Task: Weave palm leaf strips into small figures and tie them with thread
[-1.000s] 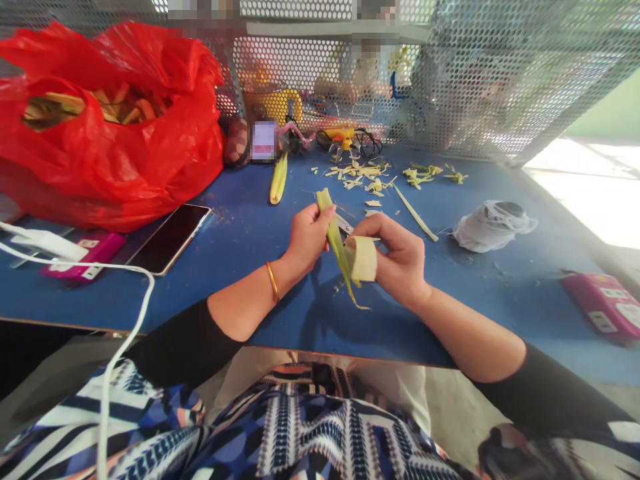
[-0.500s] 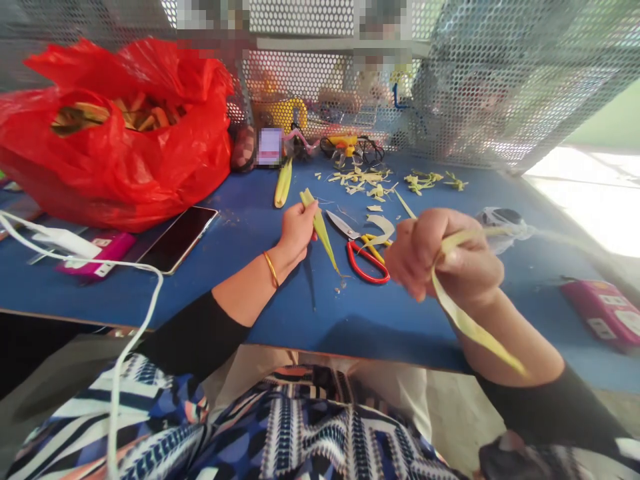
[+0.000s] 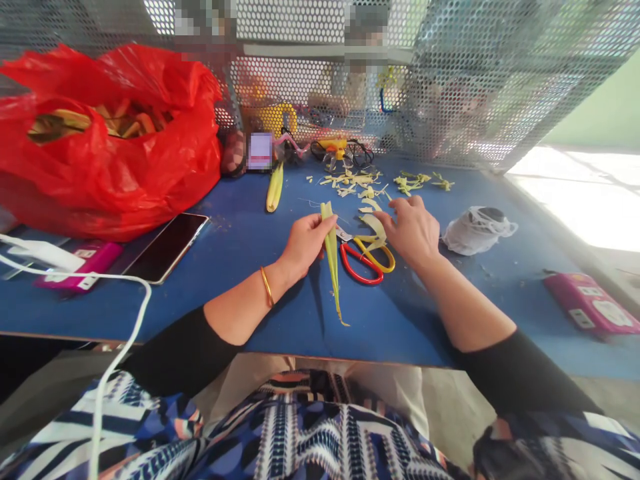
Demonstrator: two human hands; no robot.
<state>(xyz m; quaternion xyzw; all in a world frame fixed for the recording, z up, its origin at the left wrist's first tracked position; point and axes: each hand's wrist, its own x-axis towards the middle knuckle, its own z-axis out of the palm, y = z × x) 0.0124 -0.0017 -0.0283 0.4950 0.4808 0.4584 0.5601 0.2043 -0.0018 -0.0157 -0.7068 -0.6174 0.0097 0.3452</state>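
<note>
My left hand [image 3: 306,248] pinches the upper part of a long yellow-green corn husk [image 3: 332,260], whose narrow tip hangs over the table. To the right, my right hand [image 3: 413,230] is low over the table with its fingers apart, close to a pale husk strip [image 3: 379,230]. Between the hands lie scissors [image 3: 361,267] with one red and one yellow handle; the blades are partly hidden behind the left hand's husk. Farther back rests a folded husk piece [image 3: 275,190].
Pale husk scraps [image 3: 353,181] and green bits [image 3: 413,181] lie toward the mesh partition [image 3: 320,77]. A red plastic bag [image 3: 165,180], phone [image 3: 167,248] and white cable [image 3: 135,313] are at left. At right are a white-wrapped bundle [image 3: 470,233] and a magenta pack [image 3: 590,300].
My right hand has moved down and away from me to the scraps, and the long strip it held up is out of its fingers. The left hand's husk has shifted slightly right.
</note>
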